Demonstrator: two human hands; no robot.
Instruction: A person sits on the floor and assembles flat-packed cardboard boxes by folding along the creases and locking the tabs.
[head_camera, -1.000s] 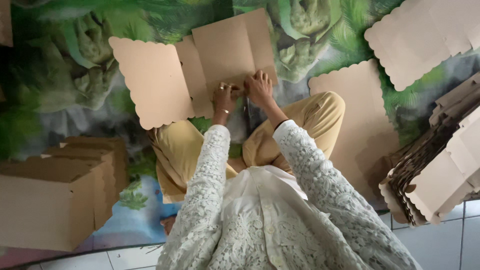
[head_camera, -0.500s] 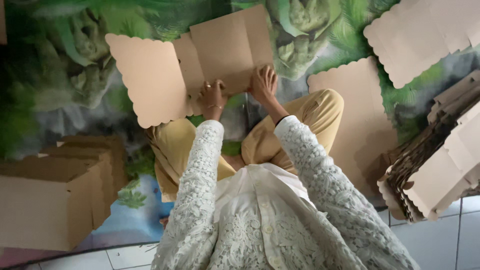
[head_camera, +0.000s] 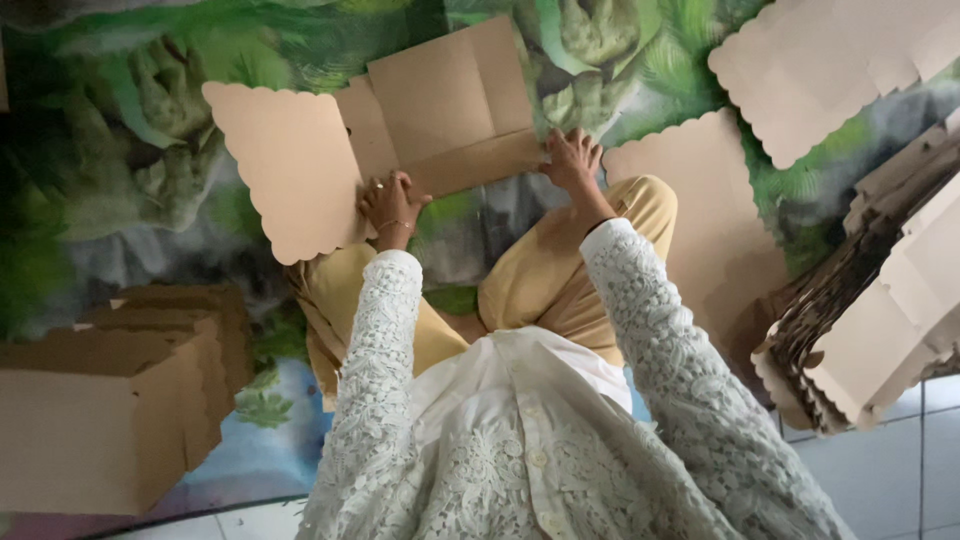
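Note:
A flat brown cardboard box blank (head_camera: 440, 95) with a scalloped flap (head_camera: 285, 165) on its left lies on the mat in front of my knees. My left hand (head_camera: 390, 205) grips the blank's near edge, at the fold between the scalloped flap and the middle panel. My right hand (head_camera: 570, 160) holds the near right corner of the middle panel, fingers spread over the folded strip. Both arms are in white lace sleeves. My legs are in yellow trousers (head_camera: 560, 270).
Folded-up cardboard boxes (head_camera: 130, 400) stand at the left. A thick stack of flat blanks (head_camera: 860, 330) lies at the right, one scalloped blank (head_camera: 830, 70) at the upper right and another (head_camera: 710, 210) by my right knee. A green patterned mat (head_camera: 110, 130) covers the floor, with white tiles (head_camera: 920, 460) at the lower right.
My hands were close together at the middle of the blank's near edge. They have moved apart along it, the left hand to the left and the right hand to the right.

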